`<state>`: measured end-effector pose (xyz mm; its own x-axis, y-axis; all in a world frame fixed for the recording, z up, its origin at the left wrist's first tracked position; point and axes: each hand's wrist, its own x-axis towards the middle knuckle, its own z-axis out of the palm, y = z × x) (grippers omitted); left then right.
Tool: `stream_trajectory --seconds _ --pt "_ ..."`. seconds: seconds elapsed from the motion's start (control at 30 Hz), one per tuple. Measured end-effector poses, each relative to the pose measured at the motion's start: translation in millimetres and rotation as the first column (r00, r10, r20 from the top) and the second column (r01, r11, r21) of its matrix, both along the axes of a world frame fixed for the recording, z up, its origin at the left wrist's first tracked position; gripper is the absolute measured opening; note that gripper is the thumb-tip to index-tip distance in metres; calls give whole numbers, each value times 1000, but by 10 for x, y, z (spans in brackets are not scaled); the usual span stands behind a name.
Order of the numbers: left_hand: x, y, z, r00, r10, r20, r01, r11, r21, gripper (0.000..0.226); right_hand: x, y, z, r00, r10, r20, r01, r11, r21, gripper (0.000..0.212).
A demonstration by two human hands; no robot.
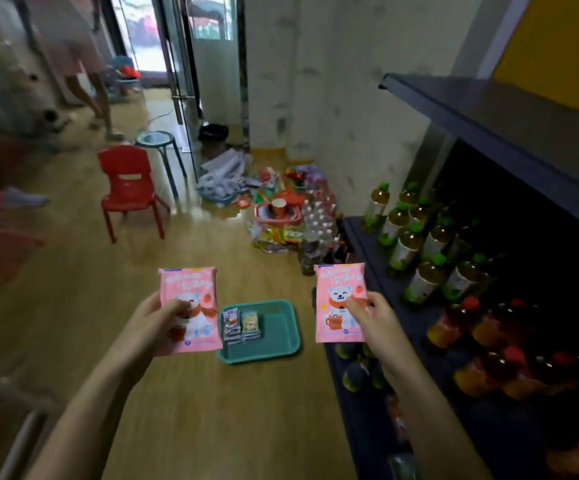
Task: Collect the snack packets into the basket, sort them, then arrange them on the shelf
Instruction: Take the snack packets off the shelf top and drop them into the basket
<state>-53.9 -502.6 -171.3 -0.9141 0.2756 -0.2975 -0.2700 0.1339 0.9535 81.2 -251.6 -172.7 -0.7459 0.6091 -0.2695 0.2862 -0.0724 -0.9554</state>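
Note:
My left hand [158, 325] holds a pink snack packet [191, 299] with a white bear printed on it, thumb across its front. My right hand [373, 317] pinches a second pink bear packet [336, 292] of the same kind, held upright near the shelf's edge. Below and between them, a teal basket [277, 344] sits on the wooden floor. Two small stacks of snack packets [241, 323] lie in its left half. The dark blue shelf [360, 244] stands to my right, its lower board crowded with bottles.
Green-capped tea bottles [405, 237] and red-capped juice bottles [471, 327] fill the shelf. A heap of packets, water bottles and a pink basket [281, 213] lies on the floor by the wall. A red chair [130, 188] and stool [158, 140] stand left; a person's legs are further back.

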Motion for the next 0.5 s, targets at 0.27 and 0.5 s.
stream_trajectory --seconds 0.27,0.5 --pt "-1061 1 -627 995 33 95 -36 999 33 14 -1429 -182 -616 994 67 91 -60 995 -79 10" --pt "-1957 348 -1331 962 135 239 -133 991 -24 20 -2325 109 -1216 970 115 212 -91 989 -120 5"
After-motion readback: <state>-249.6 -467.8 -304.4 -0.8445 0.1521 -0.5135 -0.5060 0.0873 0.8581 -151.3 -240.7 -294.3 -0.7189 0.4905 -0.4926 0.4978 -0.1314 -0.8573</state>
